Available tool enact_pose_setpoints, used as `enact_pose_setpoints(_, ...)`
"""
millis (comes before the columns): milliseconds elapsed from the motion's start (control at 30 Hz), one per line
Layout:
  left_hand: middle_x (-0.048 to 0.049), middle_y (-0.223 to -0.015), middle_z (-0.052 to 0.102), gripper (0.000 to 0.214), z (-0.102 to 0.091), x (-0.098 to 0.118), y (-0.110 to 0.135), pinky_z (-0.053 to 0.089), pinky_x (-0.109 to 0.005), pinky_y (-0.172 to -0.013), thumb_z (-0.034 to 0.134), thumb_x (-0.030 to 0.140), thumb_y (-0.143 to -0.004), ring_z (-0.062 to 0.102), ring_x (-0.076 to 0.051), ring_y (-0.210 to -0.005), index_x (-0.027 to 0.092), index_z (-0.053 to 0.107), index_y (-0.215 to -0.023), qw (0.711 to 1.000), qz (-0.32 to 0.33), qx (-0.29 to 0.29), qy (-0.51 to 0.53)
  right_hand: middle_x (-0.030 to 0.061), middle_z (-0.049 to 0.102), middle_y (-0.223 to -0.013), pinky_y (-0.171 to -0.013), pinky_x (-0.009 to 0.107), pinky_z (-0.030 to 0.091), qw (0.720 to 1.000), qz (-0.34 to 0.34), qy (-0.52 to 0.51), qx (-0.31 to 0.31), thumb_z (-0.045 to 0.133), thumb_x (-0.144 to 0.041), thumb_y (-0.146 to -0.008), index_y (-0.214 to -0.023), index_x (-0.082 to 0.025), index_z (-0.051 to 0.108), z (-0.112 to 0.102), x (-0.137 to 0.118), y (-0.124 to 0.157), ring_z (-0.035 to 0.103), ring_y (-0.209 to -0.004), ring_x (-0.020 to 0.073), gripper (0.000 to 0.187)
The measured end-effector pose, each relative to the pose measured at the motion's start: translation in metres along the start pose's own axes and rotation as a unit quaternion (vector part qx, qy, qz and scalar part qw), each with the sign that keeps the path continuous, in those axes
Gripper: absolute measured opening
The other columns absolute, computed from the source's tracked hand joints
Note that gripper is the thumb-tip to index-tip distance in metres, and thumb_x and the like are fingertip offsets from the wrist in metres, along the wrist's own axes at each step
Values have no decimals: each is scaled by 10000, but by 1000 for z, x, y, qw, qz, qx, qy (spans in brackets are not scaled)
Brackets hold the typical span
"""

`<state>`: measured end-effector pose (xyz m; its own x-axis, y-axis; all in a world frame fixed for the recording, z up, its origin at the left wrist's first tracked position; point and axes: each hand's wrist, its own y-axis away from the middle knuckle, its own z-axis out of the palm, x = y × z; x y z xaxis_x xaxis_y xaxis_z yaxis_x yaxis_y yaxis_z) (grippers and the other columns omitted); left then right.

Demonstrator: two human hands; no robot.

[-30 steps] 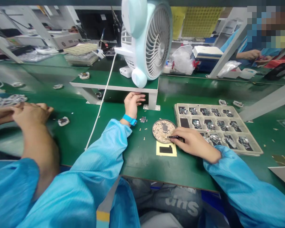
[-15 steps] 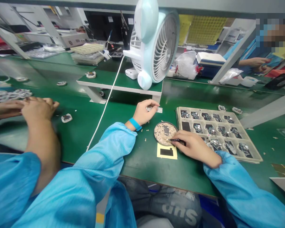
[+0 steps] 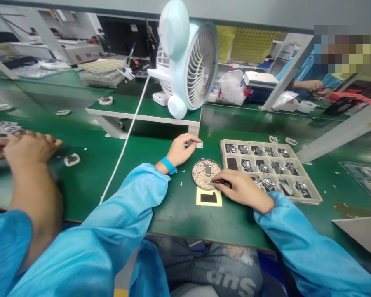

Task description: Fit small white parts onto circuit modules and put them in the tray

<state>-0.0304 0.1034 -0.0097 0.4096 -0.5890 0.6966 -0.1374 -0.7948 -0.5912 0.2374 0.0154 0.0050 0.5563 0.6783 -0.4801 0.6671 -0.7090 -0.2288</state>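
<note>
My left hand (image 3: pixel 179 149) is closed in a pinch just in front of the small raised green shelf (image 3: pixel 148 114), holding something too small to name. A blue band sits on that wrist. My right hand (image 3: pixel 239 189) rests on the green table and grips a thin black tool (image 3: pixel 220 181) whose tip lies over a round dish (image 3: pixel 205 173) of tiny parts. A yellow card with a black rectangle (image 3: pixel 209 196) lies right in front of the dish. A beige compartment tray (image 3: pixel 306 197) of small circuit parts sits to the right of my right hand.
A pale blue desk fan (image 3: pixel 188 62) stands on the shelf, its white cable (image 3: pixel 123 148) running down across the table. Another person's hands (image 3: pixel 27 146) work at the left beside a loose part (image 3: pixel 71 159). Someone else sits at the far right back. Tiny bits litter the mat.
My left hand came out from under the shelf and closed into a pinch near its right foot. The small part that lay beside my wrist is gone from the mat. My right hand stayed at the dish.
</note>
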Motion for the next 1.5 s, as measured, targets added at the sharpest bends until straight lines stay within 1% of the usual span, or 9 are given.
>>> enact_pose_setpoints(433,-33,-1085,748,152,-2,6,-5,527,-399,-845,638,316,-888,666,-271,-1080,271,774,-940,999,-23,-33,-11,64,735,-1039,-875,315,522,1000,-3,24,-10,620,-291,-983,-1068,-215,756,-1,4,-1,683,-994,189,178)
enact_pose_setpoints(567,-40,-1111,738,172,1,27,-6,521,-386,-884,639,332,-905,666,-253,-1076,252,770,-983,998,-17,-56,-28,71,712,-1027,-821,305,517,999,4,31,9,622,-280,-968,-1033,-184,764,-2,4,-1,669,-941,188,183)
enact_pose_setpoints(700,-60,-1138,731,221,25,55,-27,512,-398,-920,635,365,-903,656,-259,-1096,226,758,-1024,991,-17,-123,-39,66,687,-1008,-781,296,511,998,-13,32,46,622,-235,-946,-1019,-179,760,-7,7,-1,652,-912,184,166)
enact_pose_setpoints(833,-70,-1220,716,325,76,75,-83,508,-418,-981,629,434,-902,639,-273,-1159,225,730,-1130,970,9,-240,-40,64,672,-923,-793,299,523,988,-51,19,145,606,-250,-949,-960,-170,730,-12,6,-1,630,-875,182,148)
enact_pose_setpoints(1000,-116,-1315,690,494,179,78,-163,496,-372,-1069,600,464,-901,645,-253,-1211,147,653,-1277,916,16,-385,-113,72,686,-817,-797,306,527,949,-130,-13,286,600,-303,-947,-770,-179,629,-16,-1,-1,608,-785,170,218)
enact_pose_setpoints(1133,-146,-1365,656,540,268,69,-203,471,-381,-1096,664,432,-853,620,-290,-1256,144,647,-1309,894,30,-415,-167,52,688,-744,-737,315,520,941,-161,-59,294,659,-453,-935,-689,-212,558,-19,2,-1,618,-713,159,359)
enact_pose_setpoints(1267,-130,-1396,636,591,336,62,-228,441,-364,-1114,730,468,-798,585,-311,-1302,187,652,-1312,874,44,-438,-207,-5,722,-712,-660,332,541,924,-203,-100,307,720,-622,-818,-665,-241,598,-15,17,-7,635,-619,149,428)
enact_pose_setpoints(1367,-136,-1418,615,669,372,60,-240,432,-356,-1110,769,485,-764,573,-312,-1311,189,623,-1347,859,59,-461,-217,-57,683,-595,-528,349,524,916,-248,-111,296,727,-714,-720,-573,-271,608,-10,25,-14,601,-522,148,482)
enact_pose_setpoints(1500,-118,-1353,642,589,397,59,-246,446,-368,-1087,807,444,-747,595,-289,-1260,215,651,-1267,846,83,-477,-221,-69,673,-565,-484,335,527,930,-222,-116,268,753,-627,-731,-517,-278,590,-10,23,-12,631,-530,146,441)
